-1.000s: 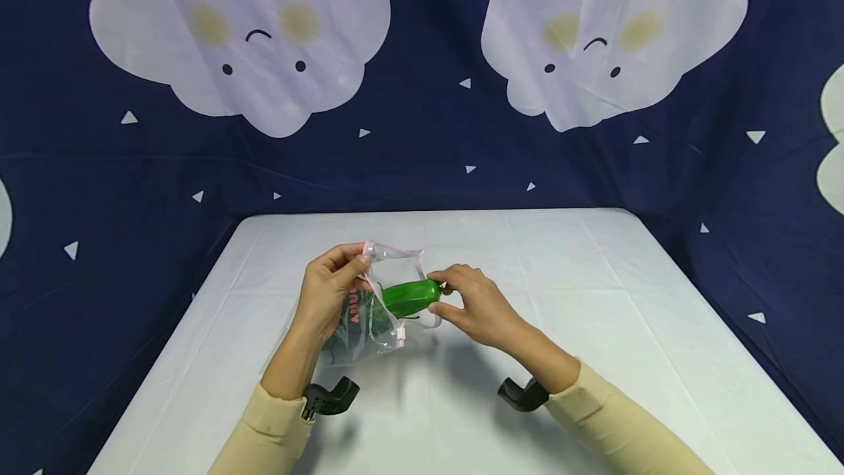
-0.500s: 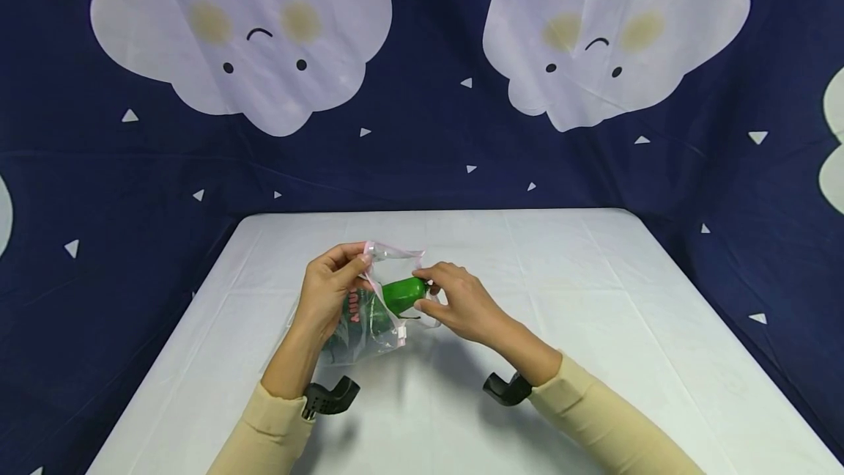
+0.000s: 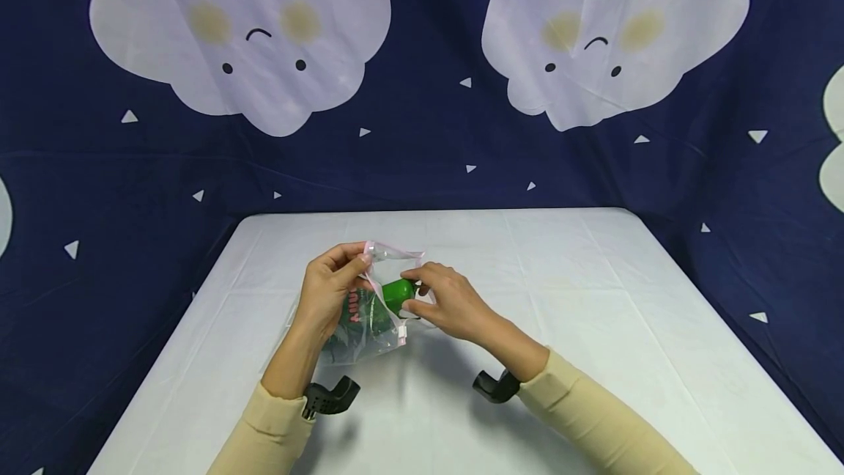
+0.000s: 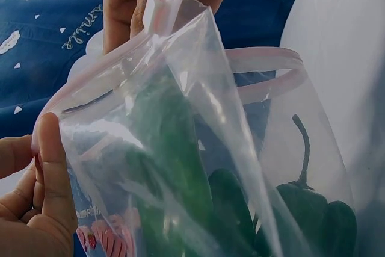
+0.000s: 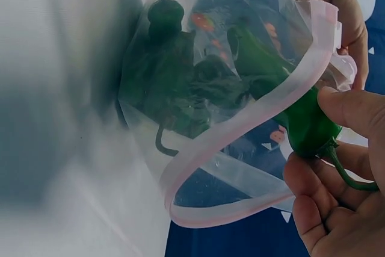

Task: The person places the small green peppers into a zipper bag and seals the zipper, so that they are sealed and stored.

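A clear zip bag [image 3: 365,347] with a pink-edged mouth is held up over the table by my left hand [image 3: 327,292], whose thumb and fingers pinch the rim. My right hand [image 3: 455,303] grips a long green pepper [image 3: 398,293] at its stem end. Most of this pepper is inside the bag; in the right wrist view its curved stem [image 5: 346,173] shows beside the fingers. More green peppers [image 5: 171,70] with stems lie in the bag, blurred by the plastic. A white slider [image 4: 157,13] sits on the zip in the left wrist view.
A white cloth covers the table [image 3: 580,270]. Behind it hangs a dark blue curtain [image 3: 422,160] with clouds and small triangles. A black wrist mount [image 3: 332,396] is on the left forearm and another black mount [image 3: 496,387] on the right.
My right hand has moved left, and the pepper has slid deeper into the bag, with less of it showing outside. The left hand and the bag's rim have stayed almost still.
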`<state>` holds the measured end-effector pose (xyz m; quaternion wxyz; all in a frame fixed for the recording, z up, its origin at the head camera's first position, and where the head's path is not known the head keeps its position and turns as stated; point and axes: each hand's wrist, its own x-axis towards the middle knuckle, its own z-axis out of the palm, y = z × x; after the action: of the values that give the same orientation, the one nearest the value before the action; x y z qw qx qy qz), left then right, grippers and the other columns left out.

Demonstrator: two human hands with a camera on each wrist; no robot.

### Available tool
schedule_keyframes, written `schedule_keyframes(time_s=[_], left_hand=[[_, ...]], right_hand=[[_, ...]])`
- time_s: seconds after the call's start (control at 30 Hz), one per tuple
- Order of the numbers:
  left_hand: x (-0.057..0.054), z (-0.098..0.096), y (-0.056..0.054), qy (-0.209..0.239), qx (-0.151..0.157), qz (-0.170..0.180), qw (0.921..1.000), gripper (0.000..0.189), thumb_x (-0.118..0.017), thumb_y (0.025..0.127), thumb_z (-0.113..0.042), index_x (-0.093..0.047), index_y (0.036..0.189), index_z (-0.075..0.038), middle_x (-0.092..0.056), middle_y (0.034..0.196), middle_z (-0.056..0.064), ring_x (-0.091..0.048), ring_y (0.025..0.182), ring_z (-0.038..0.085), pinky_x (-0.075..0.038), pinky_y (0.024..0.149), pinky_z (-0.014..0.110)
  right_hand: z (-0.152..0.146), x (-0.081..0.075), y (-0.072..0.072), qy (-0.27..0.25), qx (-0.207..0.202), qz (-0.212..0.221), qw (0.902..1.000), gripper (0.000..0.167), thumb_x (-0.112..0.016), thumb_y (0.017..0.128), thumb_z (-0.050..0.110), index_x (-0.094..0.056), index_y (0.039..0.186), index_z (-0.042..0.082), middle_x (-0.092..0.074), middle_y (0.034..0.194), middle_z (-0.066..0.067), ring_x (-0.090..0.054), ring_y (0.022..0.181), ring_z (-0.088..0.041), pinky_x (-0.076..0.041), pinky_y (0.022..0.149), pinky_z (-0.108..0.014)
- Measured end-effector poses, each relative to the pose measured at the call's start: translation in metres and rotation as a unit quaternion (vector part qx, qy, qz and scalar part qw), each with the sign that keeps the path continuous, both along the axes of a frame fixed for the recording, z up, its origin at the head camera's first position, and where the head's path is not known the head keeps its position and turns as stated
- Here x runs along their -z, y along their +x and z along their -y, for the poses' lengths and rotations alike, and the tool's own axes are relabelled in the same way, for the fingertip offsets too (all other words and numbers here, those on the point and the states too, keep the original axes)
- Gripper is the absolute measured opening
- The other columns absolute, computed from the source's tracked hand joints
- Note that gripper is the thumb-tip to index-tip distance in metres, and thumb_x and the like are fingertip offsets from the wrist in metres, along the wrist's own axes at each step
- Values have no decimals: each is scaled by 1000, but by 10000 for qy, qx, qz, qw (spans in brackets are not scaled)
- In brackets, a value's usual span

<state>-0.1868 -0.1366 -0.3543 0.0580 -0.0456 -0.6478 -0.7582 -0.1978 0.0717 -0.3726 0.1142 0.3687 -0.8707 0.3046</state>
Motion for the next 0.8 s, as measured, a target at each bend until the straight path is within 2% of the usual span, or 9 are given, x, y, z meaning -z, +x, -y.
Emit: schedule_keyframes(time_s=[0.47,0.8], left_hand=[[1,1,-1,88,-35,-28,10000,26,-62,90,-5,-58,112,8,-60,83,-2,-57,69,10,-57,56,19],[0,2,1,58,-73,-7,10000,27,-63,90,-8,-59,111,8,-60,83,-2,-57,69,10,-57,56,19]], right_hand=[[16,1,1,178,-265,125,9994,36,-68,87,23,-62,119,9,-67,107,-3,-63,87,-15,-53,73,-26],[9,0,3,-179,-266,-67,9995,26,-63,90,24,-65,113,12,-68,106,-3,-62,87,-13,-52,72,-26]])
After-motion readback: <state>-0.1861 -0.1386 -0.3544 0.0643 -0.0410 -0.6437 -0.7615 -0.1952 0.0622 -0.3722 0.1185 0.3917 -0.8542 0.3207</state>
